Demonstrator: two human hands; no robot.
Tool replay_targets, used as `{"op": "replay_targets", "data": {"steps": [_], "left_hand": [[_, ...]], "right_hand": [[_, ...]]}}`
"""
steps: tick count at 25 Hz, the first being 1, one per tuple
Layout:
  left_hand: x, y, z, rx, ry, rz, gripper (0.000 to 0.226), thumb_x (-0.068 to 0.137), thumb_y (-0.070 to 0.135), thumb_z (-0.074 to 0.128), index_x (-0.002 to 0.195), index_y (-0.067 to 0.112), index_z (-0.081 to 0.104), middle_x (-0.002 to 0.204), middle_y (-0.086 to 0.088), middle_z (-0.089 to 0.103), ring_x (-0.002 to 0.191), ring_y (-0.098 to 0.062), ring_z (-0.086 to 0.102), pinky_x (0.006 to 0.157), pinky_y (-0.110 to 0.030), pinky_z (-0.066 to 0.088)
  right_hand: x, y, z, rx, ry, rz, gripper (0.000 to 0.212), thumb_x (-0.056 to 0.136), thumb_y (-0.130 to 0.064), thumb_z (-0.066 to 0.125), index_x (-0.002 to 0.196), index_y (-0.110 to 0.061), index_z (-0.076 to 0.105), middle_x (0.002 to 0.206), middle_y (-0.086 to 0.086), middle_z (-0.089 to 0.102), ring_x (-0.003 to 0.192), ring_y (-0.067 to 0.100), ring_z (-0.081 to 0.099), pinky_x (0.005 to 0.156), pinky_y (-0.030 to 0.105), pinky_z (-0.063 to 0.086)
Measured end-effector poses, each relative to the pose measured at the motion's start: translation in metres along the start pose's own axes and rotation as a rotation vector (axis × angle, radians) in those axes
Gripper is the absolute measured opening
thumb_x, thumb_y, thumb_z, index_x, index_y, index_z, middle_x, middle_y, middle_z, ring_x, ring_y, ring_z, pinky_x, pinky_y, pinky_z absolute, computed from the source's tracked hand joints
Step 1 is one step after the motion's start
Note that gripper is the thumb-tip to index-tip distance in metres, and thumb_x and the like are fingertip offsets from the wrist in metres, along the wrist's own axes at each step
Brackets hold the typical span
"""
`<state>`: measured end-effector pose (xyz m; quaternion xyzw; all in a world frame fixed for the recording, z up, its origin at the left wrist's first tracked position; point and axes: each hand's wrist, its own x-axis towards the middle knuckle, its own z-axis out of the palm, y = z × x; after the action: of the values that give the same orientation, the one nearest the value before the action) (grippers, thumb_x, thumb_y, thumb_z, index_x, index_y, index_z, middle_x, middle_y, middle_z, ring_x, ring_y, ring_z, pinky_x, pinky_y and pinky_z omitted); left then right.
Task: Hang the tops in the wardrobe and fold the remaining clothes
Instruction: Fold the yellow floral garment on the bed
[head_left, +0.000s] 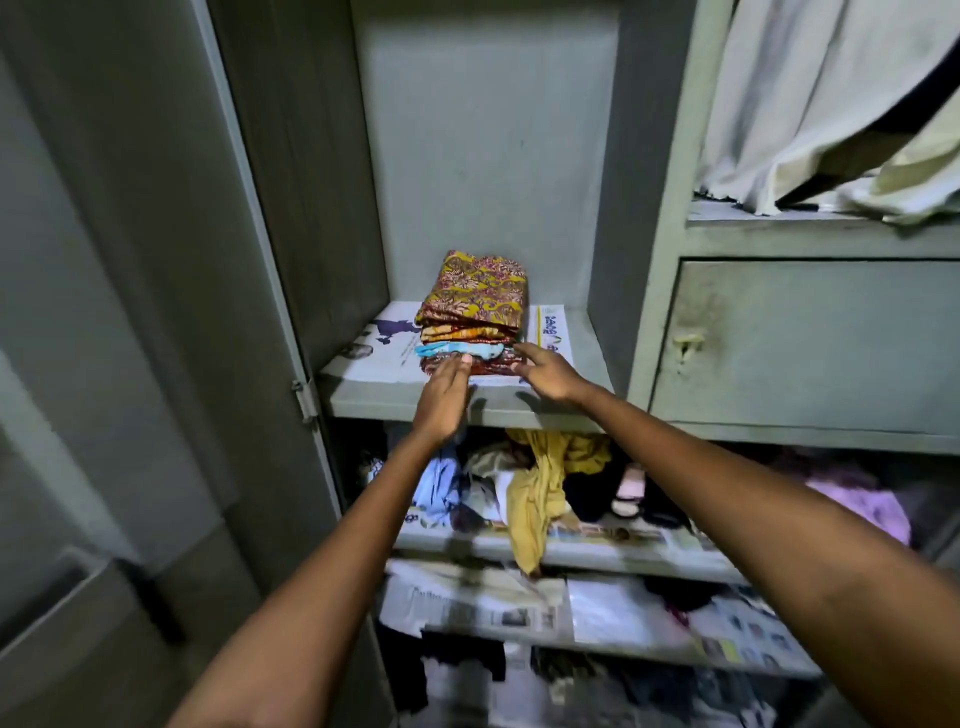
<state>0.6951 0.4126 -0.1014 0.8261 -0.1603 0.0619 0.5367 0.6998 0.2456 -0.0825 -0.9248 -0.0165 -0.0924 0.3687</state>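
a: how were the hands?
b: left hand (444, 392) and right hand (545, 371) were flat, fingers straight, touching the stack's (470, 312) front, gripping nothing.
a: and the stack?
b: folded, on newspaper (384, 338) on the shelf (587, 353), above loose clothes (535, 483).

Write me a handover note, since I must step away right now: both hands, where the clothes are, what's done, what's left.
Left hand: open, fingers flat against the front of the folded stack.
Right hand: open, touching the stack's lower right corner.
Stack sits on newspaper on the upper shelf.
Done: that stack is folded.
Left: unfolded clothes, including a yellow garment, heaped on the shelf below; light tops hang upper right.
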Motion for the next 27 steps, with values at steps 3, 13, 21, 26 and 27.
{"op": "replay_targets", "data": {"steps": [3, 13, 21, 26, 27], "left_hand": [[-0.060, -0.004, 0.017, -0.261, -0.008, -0.112, 0.043, 0.102, 0.027, 0.035, 0.135, 0.001, 0.046, 0.141, -0.011, 0.046, 0.134, -0.021, 0.039, 0.112, -0.025, 0.025], [-0.190, -0.011, 0.089, -0.241, -0.382, -0.298, 0.039, 0.102, 0.028, 0.032, 0.126, 0.004, 0.052, 0.125, -0.013, 0.057, 0.110, -0.022, 0.052, 0.086, -0.030, 0.040], [-0.327, -0.008, 0.162, -0.150, -0.770, -0.337, 0.029, 0.102, 0.019, 0.036, 0.103, 0.005, 0.061, 0.119, -0.020, 0.058, 0.109, -0.033, 0.056, 0.086, -0.031, 0.042], [-0.439, 0.000, 0.216, -0.015, -1.093, -0.279, 0.032, 0.100, 0.021, 0.042, 0.083, 0.004, 0.063, 0.089, -0.017, 0.060, 0.090, -0.020, 0.051, 0.073, -0.028, 0.041], [-0.459, 0.005, 0.226, -0.010, -1.153, -0.292, 0.033, 0.099, 0.021, 0.043, 0.075, 0.007, 0.061, 0.085, -0.014, 0.060, 0.090, -0.020, 0.050, 0.071, -0.027, 0.040]], "right_hand": [[-0.066, 0.015, 0.017, 0.152, 0.116, 0.053, 0.040, 0.096, -0.010, 0.048, 0.135, -0.003, 0.046, 0.140, 0.015, 0.047, 0.125, 0.027, 0.049, 0.095, 0.023, 0.035], [-0.277, 0.074, 0.045, 0.498, 0.367, 0.414, 0.025, 0.095, -0.004, 0.048, 0.116, 0.007, 0.057, 0.112, 0.016, 0.059, 0.103, 0.017, 0.048, 0.073, 0.003, 0.035], [-0.475, 0.095, 0.047, 0.651, 0.453, 0.915, 0.034, 0.100, -0.022, 0.042, 0.106, 0.005, 0.061, 0.094, 0.017, 0.059, 0.089, 0.023, 0.054, 0.048, 0.011, 0.033], [-0.609, 0.103, 0.050, 0.638, 0.580, 1.211, 0.046, 0.100, -0.034, 0.037, 0.127, 0.000, 0.051, 0.131, 0.019, 0.053, 0.111, 0.026, 0.052, 0.077, 0.031, 0.042], [-0.631, 0.104, 0.047, 0.675, 0.624, 1.235, 0.046, 0.100, -0.033, 0.037, 0.129, 0.001, 0.049, 0.128, 0.016, 0.053, 0.107, 0.023, 0.050, 0.075, 0.028, 0.042]]}}
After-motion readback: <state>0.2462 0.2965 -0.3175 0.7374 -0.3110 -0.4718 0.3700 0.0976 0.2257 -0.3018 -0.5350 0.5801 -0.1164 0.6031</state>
